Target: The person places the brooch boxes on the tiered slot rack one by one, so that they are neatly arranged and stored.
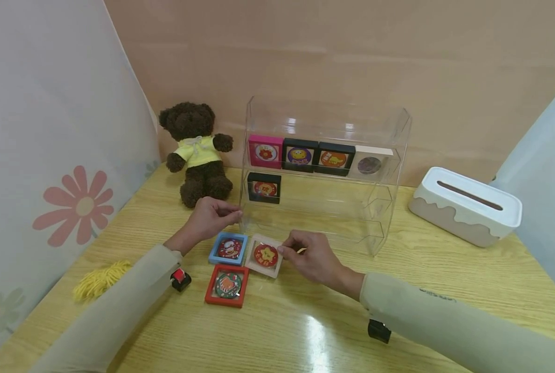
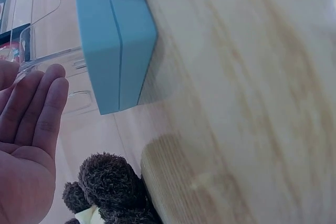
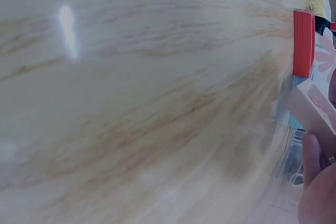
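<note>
So the left hand (image 1: 212,217) has its thumb and fingertips pinched on the near left edge of the clear rack (image 1: 314,199), a see-through tiered thing with a row of four little frames and a lone black one below. Right by it a blue frame (image 1: 229,248) and a red frame (image 1: 227,286) lie flat, then comes the cream frame (image 1: 265,255), tilted, with a red disc and yellow star inside, pinched in the right hand (image 1: 316,256). It's all on a shiny yellowish wood-grain table (image 1: 314,295), with yellow yarn (image 1: 102,280) and a brown teddy (image 1: 197,150) in a yellow top on the left, and a drippy-icing tissue box (image 1: 466,204) far right. Pale flowery cloth (image 1: 62,103) hangs left, plain tan backdrop (image 1: 328,46) behind, pale bluish cloth (image 1: 543,150) right.
</note>
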Demonstrator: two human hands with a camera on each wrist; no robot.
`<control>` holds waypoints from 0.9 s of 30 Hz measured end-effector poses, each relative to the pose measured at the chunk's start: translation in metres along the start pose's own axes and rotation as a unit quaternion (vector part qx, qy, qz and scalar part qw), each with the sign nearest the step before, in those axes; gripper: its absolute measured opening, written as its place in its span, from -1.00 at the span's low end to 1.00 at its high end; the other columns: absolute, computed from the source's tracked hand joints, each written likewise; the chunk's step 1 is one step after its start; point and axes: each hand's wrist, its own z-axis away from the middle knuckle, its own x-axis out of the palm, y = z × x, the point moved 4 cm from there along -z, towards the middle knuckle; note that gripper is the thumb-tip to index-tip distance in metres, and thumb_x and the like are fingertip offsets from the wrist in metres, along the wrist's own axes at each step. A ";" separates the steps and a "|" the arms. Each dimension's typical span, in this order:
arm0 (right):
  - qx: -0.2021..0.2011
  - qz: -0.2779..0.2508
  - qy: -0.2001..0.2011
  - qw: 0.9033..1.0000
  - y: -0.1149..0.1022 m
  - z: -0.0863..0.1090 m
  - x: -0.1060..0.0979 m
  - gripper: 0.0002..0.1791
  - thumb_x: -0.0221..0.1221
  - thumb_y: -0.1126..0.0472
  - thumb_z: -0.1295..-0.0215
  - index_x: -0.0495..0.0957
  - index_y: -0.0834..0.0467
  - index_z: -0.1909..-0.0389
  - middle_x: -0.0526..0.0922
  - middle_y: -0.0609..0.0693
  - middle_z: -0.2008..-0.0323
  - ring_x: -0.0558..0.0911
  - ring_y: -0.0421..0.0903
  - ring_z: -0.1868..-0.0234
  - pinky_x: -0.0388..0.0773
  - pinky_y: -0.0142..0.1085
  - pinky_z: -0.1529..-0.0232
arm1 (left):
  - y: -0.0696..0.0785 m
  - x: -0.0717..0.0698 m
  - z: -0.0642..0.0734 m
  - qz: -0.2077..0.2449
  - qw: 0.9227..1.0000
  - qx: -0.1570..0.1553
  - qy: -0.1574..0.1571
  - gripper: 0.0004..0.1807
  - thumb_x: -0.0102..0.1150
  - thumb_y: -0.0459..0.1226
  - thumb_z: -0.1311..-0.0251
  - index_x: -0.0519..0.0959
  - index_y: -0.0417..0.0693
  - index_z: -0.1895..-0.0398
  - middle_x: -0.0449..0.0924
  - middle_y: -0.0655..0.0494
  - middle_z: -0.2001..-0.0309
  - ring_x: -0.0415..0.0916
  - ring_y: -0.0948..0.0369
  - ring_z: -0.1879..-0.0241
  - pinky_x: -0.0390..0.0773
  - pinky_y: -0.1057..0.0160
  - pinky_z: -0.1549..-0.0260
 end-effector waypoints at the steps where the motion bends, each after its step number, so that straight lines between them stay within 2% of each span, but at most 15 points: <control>1: -0.002 0.001 0.002 1.000 -0.001 0.000 -0.001 -0.86 0.28 0.40 -0.18 0.59 0.18 0.53 0.66 -0.05 0.52 0.66 -0.10 0.49 0.59 -0.33 0.53 | 0.000 0.000 0.000 0.000 1.000 0.000 0.001 -0.78 0.23 -0.30 -0.24 0.69 -0.31 0.19 0.69 -0.02 0.39 0.66 0.00 0.35 0.63 0.20 0.37; 10: -0.020 0.017 0.010 1.000 -0.006 -0.002 -0.009 -0.86 0.28 0.42 -0.16 0.59 0.20 0.53 0.65 -0.04 0.52 0.66 -0.08 0.52 0.61 -0.34 0.52 | -0.001 0.000 -0.001 0.003 1.000 0.012 -0.005 -0.75 0.22 -0.30 -0.24 0.67 -0.36 0.18 0.69 -0.04 0.38 0.66 0.02 0.36 0.64 0.22 0.37; 16: -0.014 0.027 0.008 1.000 -0.006 -0.003 -0.018 -0.89 0.26 0.42 -0.19 0.60 0.23 0.51 0.64 -0.02 0.51 0.65 -0.01 0.52 0.60 -0.38 0.51 | -0.002 -0.001 -0.001 0.006 1.000 -0.006 -0.010 -0.75 0.22 -0.31 -0.25 0.66 -0.38 0.15 0.69 -0.07 0.38 0.65 -0.03 0.34 0.63 0.20 0.36; 17: -0.013 0.028 0.006 1.000 -0.006 -0.003 -0.019 -0.89 0.26 0.43 -0.19 0.60 0.23 0.50 0.64 -0.01 0.51 0.65 0.00 0.52 0.60 -0.38 0.50 | 0.000 -0.001 -0.001 0.004 1.000 -0.010 -0.010 -0.75 0.21 -0.33 -0.25 0.65 -0.39 0.15 0.69 -0.10 0.38 0.65 -0.06 0.33 0.64 0.18 0.36; 24: 0.003 0.061 0.004 0.998 -0.007 -0.006 -0.030 -0.88 0.26 0.44 -0.18 0.59 0.23 0.51 0.65 -0.01 0.50 0.66 -0.10 0.48 0.60 -0.39 0.49 | 0.034 -0.004 0.009 -0.004 1.000 -0.014 -0.015 -0.79 0.15 -0.44 -0.26 0.62 -0.49 0.16 0.66 -0.21 0.36 0.62 -0.16 0.30 0.64 0.16 0.35; 27: 0.001 0.075 0.007 0.997 -0.007 -0.008 -0.037 -0.88 0.26 0.44 -0.17 0.59 0.23 0.51 0.64 -0.03 0.50 0.65 -0.15 0.47 0.60 -0.38 0.49 | 0.020 -0.002 0.004 0.003 1.000 -0.008 -0.015 -0.77 0.17 -0.38 -0.26 0.64 -0.45 0.15 0.68 -0.15 0.36 0.63 -0.10 0.31 0.64 0.19 0.36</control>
